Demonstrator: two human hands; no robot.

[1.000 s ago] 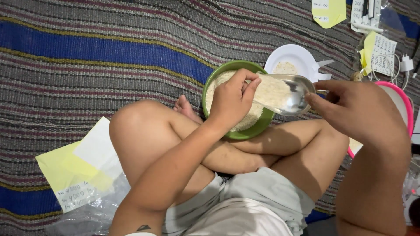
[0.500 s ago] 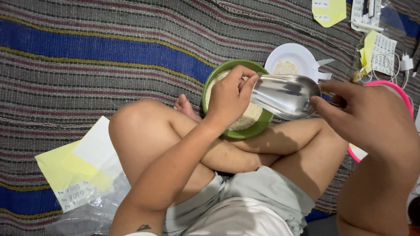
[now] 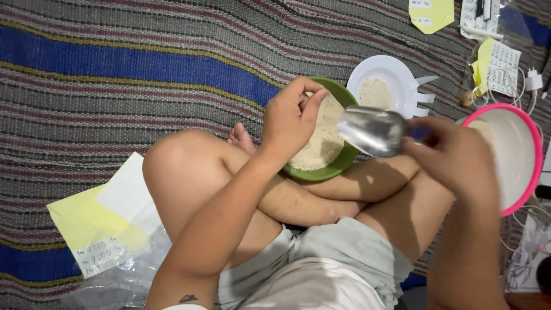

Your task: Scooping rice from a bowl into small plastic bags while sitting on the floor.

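Head view: left hand (image 3: 293, 123) hovers over the green bowl (image 3: 338, 167), fingers curled loosely, thumb and fingertips close together; can't tell if it pinches anything. Bowl of pale crumbs rests on the crossed legs. Right hand (image 3: 453, 158) grips a metal scoop (image 3: 373, 131) by its handle, scoop tilted at the bowl's right rim. White plate (image 3: 379, 72) just behind, pink-rimmed bowl (image 3: 531, 149) right, striped mat (image 3: 115, 69) beneath.
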